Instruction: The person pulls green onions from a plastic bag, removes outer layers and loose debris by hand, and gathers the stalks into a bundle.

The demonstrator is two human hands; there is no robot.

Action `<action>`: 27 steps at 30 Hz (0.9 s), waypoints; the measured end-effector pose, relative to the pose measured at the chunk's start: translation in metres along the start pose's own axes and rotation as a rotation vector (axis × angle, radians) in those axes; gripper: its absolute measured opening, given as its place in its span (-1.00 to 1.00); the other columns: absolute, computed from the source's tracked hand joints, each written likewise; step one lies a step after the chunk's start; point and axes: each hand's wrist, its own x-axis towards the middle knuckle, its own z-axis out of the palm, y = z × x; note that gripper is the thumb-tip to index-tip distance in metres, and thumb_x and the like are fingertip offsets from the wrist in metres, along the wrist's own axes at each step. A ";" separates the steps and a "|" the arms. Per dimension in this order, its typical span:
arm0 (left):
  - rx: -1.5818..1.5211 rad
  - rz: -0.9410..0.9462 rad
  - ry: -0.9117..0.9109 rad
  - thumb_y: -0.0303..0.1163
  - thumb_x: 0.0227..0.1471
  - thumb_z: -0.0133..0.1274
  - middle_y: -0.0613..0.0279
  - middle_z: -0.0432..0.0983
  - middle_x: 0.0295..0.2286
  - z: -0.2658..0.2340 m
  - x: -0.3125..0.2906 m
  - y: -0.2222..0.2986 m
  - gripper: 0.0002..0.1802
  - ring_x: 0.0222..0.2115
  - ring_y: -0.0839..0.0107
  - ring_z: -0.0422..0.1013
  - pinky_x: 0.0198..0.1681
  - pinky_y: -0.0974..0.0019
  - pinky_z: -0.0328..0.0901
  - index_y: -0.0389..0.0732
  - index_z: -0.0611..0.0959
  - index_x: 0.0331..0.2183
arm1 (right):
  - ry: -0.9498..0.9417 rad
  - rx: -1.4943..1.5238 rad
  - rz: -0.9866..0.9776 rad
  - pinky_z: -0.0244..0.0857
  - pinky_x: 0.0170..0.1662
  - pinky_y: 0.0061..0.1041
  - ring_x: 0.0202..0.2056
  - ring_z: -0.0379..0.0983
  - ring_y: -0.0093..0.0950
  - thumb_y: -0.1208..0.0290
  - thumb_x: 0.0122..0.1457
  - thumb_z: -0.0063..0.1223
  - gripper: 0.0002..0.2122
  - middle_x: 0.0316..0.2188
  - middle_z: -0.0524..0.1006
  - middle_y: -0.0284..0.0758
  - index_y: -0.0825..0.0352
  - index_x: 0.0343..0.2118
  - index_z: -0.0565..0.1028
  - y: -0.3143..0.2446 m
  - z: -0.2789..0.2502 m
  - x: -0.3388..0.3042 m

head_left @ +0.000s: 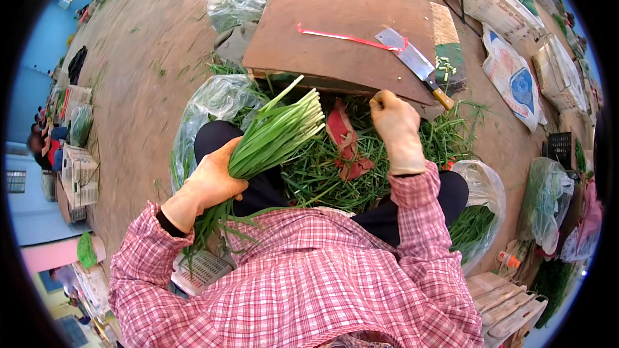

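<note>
My left hand (209, 177), in a pale orange glove, is wrapped round a bunch of garlic chives (274, 132). Their whitish cut ends point up and to the right, and the leafy ends hang below the wrist. Closed in a fist, my gloved right hand (394, 122) is near the front edge of a brown board (348, 6); anything in its fingers is hidden. On the board lies a cleaver (412, 58) with a wooden handle, its blade touching a red strip (345, 37). Small pale cut pieces (445, 67) are scattered to its right.
Loose green leaves (322, 174) heap between my knees, with a torn red scrap (345, 135) on top. Plastic bags of greens stand at the left knee (209, 103), right knee (483, 193) and behind the board (238, 0). White crates (496, 0) line the right; people sit far left.
</note>
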 end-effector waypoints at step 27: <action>-0.188 -0.093 -0.159 -0.76 -0.19 0.10 0.20 0.52 -0.30 0.023 0.016 -0.021 -0.17 -0.57 0.48 0.47 -0.49 0.43 0.40 -0.28 0.30 0.19 | -0.469 0.277 -0.033 0.45 -0.34 -0.33 -0.43 0.61 -0.27 0.28 0.10 0.17 -0.80 -0.53 0.62 -0.16 0.33 -0.33 0.59 -0.070 0.042 -0.048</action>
